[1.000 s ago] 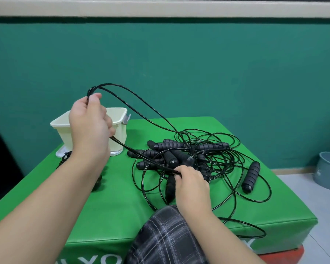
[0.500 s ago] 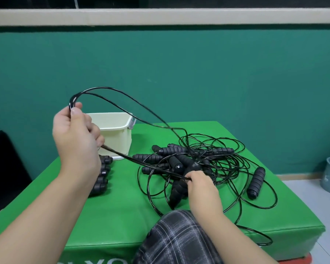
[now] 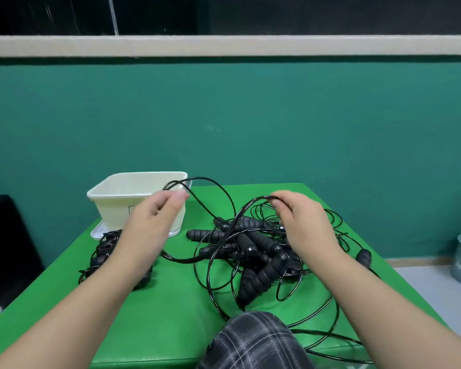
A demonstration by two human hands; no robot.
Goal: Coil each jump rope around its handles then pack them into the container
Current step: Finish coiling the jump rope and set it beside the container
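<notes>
Green pad [image 3: 171,315] carries everything. Pile [image 3: 253,251] of tangled black ropes & ribbed handles sits mid-pad toward the right edge, cord loops spilling to the near right corner. Tub [image 3: 133,198], cream, open-topped, stands on its lid at the far left corner; nothing seen inside from here. Coiled rope [image 3: 104,251] lies just in front of it near the left edge, not yet packed.

Left hand [image 3: 155,222] pinches a cord loop [image 3: 200,182] up by the tub rim. Right hand [image 3: 304,222], above the pile, fingers curled round another cord bend [image 3: 256,199].

Step, prob.: freeing one rope from the tangle, pre-coil. Next needs: trace that cord to its 2 handles, draw it clear w/o dragging neighbours, pair handles, then wrap.
</notes>
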